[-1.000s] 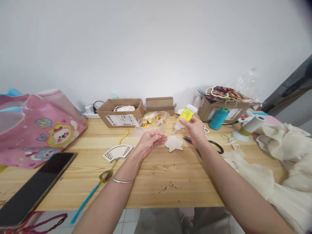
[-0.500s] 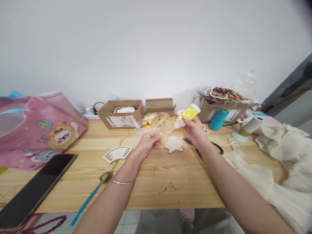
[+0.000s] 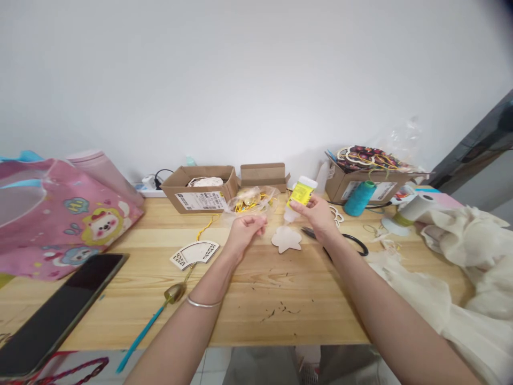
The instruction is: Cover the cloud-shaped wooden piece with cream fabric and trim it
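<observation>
My right hand [image 3: 316, 214] grips a white glue bottle [image 3: 302, 191] with a yellow label, its nozzle tilted down just above a flat flower-shaped wooden piece [image 3: 286, 239]. That piece lies flat on the table. To its left, my left hand [image 3: 247, 232] is closed in a pinch; whatever sits between the fingertips is too small to make out. Close behind that hand lies a clear plastic bag [image 3: 256, 200] with yellow cords and a gold-coloured thing inside. Black-handled scissors [image 3: 355, 243] rest partly under my right forearm.
A fan-shaped wooden ornament [image 3: 195, 253] with a bell [image 3: 175, 292] and blue tassel lies left, near a phone [image 3: 60, 315] and pink bag [image 3: 80, 214]. Cardboard boxes [image 3: 200, 201] stand along the wall. A teal thread cone [image 3: 359, 199] and cream cloth [image 3: 433, 289] are right.
My right hand has moved slightly left and turned the glue bottle more upright, nozzle downward, nearer the flower-shaped piece. My left hand keeps its pinch in nearly the same place.
</observation>
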A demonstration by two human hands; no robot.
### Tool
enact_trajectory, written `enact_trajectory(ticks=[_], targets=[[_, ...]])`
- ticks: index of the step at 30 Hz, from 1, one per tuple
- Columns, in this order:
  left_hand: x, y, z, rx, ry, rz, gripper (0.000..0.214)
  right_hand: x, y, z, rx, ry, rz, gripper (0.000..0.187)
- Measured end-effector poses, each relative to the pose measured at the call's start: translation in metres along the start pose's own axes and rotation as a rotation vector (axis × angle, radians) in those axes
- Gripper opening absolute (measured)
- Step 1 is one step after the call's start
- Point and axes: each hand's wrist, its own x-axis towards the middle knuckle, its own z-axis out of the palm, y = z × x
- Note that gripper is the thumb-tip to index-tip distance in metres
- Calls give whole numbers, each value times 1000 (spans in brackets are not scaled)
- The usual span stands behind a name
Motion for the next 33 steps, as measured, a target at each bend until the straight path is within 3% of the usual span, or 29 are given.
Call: enact_trajectory(ticks=[6, 10, 15, 22, 33], targets=[[-5, 1, 19, 294, -27, 351, 52, -8, 6, 15, -191, -74, -133, 40], [-8, 3, 22, 403, 16, 433, 44, -12, 4, 17, -223, -99, -194, 37], [-9, 5, 21, 401, -52, 480, 40, -12, -6, 10, -165, -310, -184, 29], [-4, 4, 26, 241, -176, 440, 38, -13, -5, 15, -209, -89, -140, 32], [-8, 10, 23, 229, -128, 490, 32, -18, -10, 24, -166, -41, -158, 31]])
